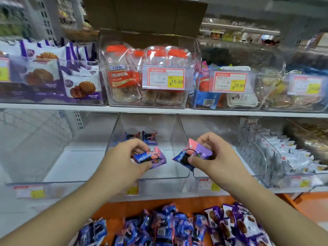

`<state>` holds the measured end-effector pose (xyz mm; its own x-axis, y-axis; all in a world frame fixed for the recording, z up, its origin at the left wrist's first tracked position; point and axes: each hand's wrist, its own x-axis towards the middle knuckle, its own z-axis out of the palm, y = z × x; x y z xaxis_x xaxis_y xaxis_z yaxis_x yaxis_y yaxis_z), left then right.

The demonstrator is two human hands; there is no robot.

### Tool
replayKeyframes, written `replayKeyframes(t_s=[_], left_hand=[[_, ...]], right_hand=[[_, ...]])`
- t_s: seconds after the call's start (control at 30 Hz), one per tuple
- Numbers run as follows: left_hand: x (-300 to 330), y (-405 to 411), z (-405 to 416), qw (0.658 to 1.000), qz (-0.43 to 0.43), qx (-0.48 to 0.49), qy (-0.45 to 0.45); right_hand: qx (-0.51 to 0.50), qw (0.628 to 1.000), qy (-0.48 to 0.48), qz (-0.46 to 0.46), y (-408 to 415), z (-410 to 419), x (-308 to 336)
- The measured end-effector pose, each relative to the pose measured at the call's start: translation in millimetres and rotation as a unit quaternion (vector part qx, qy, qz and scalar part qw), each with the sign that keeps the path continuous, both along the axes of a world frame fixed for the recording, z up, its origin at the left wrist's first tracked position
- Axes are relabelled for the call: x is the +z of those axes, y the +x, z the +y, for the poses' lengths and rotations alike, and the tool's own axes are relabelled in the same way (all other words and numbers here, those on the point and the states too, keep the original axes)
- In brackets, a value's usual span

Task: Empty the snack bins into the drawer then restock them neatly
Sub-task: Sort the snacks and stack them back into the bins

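Hands: both raised in front of the lower shelf, each grasping snack packets.
Left hand (126, 153): fingers curled round a blue, pink and purple packet (150, 158), thumb on its lower edge; held inside the open front of the middle bin (149, 174).
Right hand (211, 153): pinches a second packet (192, 154) of the same colours between thumb and curled fingers; held over the divide between the middle bin and the clear bin to its right (227, 172).
Middle bin: clear plastic, on the lower shelf; two small packets (142, 137) of the same kind side by side at the back, otherwise bare white floor showing.
Left bin (53, 153): clear, on the lower shelf, beside the middle bin.
Far right bin (287, 157): holds white-wrapped snacks, piled up.
Drawer (195, 205): orange, pulled out under the lower shelf; heaped with blue and purple packets (159, 228), with purple and white cookie packs (237, 224) at the right.
Upper shelf (159, 110): row of clear bins; purple and white cookie packs at left, orange-topped clear bags (134, 77) in the middle, mixed wrappers at right.
Price tags: red-bordered with yellow squares; 16.80 (164, 79) on the centre upper bin, 29.80 (229, 82) on the next one right; smaller tags along the lower shelf edge, unreadable.
Cardboard box (145, 13): brown, above the centre upper bin.
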<state>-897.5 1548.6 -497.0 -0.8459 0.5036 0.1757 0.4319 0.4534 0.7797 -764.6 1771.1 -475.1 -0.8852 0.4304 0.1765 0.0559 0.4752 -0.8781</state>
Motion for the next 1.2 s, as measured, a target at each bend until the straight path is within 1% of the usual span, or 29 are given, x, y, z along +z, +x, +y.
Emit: replayKeyframes(t_s=[0.13, 0.23, 0.3, 0.4, 0.47, 0.57, 0.63, 0.87, 0.93, 0.97, 1.03, 1.07, 1.13, 1.2], left_hand=[[-26, -64, 62, 0.999, 0.024, 0.014, -0.021], [-52, -108, 108, 0.995, 0.073, 0.012, -0.068], [-64, -130, 134, 0.991, 0.096, 0.005, -0.094], [-81, -156, 162, 0.988, 0.11, -0.01, -0.106], [-92, -169, 172, 0.981, 0.146, -0.015, -0.129], [-106, -178, 174, 0.956, 0.219, -0.002, -0.194], [-113, -178, 172, 0.949, 0.244, 0.005, -0.202], [-109, -171, 167, 0.943, 0.233, 0.004, -0.237], [-106, -168, 162, 0.954, 0.209, 0.015, -0.216], [-102, -165, 159, 0.966, 0.183, 0.023, -0.178], [-87, -151, 153, 0.995, 0.077, 0.027, -0.05], [-76, -138, 148, 1.0, 0.015, 0.021, 0.013], [-51, -108, 132, 0.989, -0.095, -0.022, 0.109], [-29, -77, 110, 0.962, -0.187, -0.113, 0.164]], right_hand=[[-0.012, 1.0, 0.017, 0.016, -22, 19, -17], [-0.03, 0.998, 0.036, 0.035, -31, 30, -31], [-0.047, 0.998, 0.036, 0.033, -33, 35, -38], [-0.045, 0.999, 0.018, 0.022, -34, 37, -44], [-0.041, 0.999, 0.001, 0.017, -34, 39, -46], [-0.039, 0.999, -0.012, 0.019, -33, 39, -50], [-0.038, 0.999, -0.018, 0.019, -32, 38, -52], [-0.036, 0.999, -0.029, 0.007, -30, 34, -50], [-0.042, 0.999, -0.027, 0.008, -29, 34, -47], [-0.045, 0.999, -0.026, 0.009, -29, 33, -46], [-0.046, 0.998, -0.03, 0.011, -30, 33, -44], [-0.046, 0.998, -0.035, 0.013, -31, 31, -43], [-0.044, 0.998, -0.046, 0.021, -33, 27, -41], [-0.043, 0.997, -0.06, 0.034, -36, 21, -38]])
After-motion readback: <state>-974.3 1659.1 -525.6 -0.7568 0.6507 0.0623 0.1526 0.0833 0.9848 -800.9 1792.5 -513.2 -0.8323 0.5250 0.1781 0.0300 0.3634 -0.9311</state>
